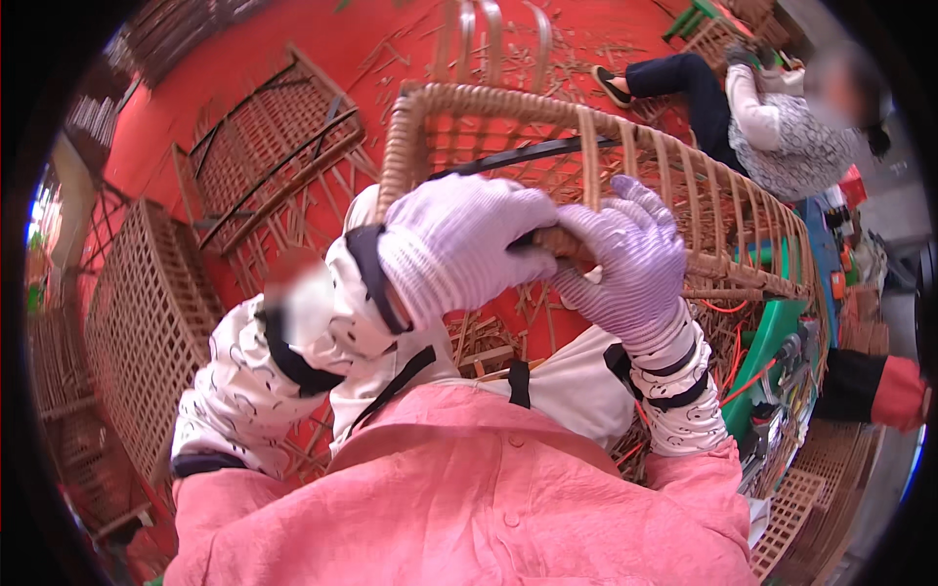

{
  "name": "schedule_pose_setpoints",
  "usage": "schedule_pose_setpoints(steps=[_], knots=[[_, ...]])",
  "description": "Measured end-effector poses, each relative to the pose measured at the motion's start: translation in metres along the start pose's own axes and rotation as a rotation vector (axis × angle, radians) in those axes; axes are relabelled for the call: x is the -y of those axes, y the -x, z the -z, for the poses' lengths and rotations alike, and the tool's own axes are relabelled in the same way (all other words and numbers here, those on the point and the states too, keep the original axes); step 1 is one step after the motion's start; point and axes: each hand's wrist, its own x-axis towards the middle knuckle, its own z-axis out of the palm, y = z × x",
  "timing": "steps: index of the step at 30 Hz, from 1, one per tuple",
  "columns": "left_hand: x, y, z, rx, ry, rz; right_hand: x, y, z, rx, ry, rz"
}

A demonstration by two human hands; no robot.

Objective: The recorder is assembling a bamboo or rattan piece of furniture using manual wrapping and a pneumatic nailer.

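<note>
A large brown woven basket frame [508, 104] stands in front of me, with an open lattice and a rim wrapped in flat strips. Both hands wear pale lilac ribbed gloves and meet at its near edge. My left hand [464, 244] is closed, fingers curled over the brown edge piece [565, 242]. From the other side, my right hand [630, 264] pinches the same piece between thumb and forefinger, its other fingers raised. A wide flat strip [589, 156] runs from the far rim down to my fingers. The fingertips partly hide the exact grip.
Woven panels [269, 137] and a lattice basket [151, 332] lie at the left on the red floor [391, 29], among scattered strip offcuts. At right are a green plastic piece [772, 352] and tools. A co-worker [796, 137] sits far right; another person's dark-and-red clothing [874, 389] shows below.
</note>
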Motion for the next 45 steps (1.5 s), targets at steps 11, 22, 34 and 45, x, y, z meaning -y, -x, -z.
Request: schedule_pose_setpoints(steps=[11, 22, 34, 45], knots=[[0.016, -0.009, -0.012, -0.024, -0.084, -0.069, -0.011, 0.133, 0.076, -0.136, 0.196, -0.691], [0.021, 0.000, -0.014, -0.049, -0.082, 0.073, -0.021, 0.354, 0.197, 0.114, 0.548, -1.917], [0.013, 0.002, -0.005, -0.035, -0.066, 0.096, -0.080, 0.407, 0.222, 0.154, -0.021, -2.159], [0.002, 0.000, -0.017, 0.060, -0.039, 0.109, 0.001, 0.116, 0.218, -0.085, -1.078, -1.481]])
